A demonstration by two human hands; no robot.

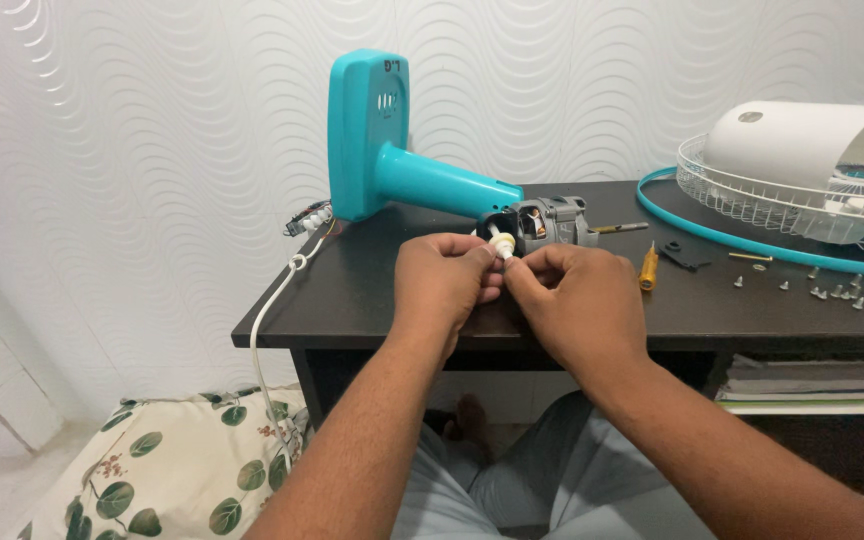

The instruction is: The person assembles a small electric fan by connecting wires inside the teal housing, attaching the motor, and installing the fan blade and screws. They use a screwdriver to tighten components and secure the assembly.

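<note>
A teal fan stand point(392, 150) lies on its side on the dark table point(352, 300), with the grey fan motor point(550, 222) at the end of its neck. A small white knob point(502, 246) sticks out of the motor's near end. My left hand point(444, 282) and my right hand point(580, 300) meet at this knob, and the fingertips of both pinch it. The palms rest near the table's front edge.
A yellow-handled screwdriver point(649, 268) lies right of my right hand, with several loose screws point(832, 291) beyond it. A white wire fan guard point(782, 200), a white motor cover point(802, 140) and a teal ring point(752, 243) sit at the right. A white cord point(264, 330) hangs off the left edge above a leaf-print cushion point(172, 470).
</note>
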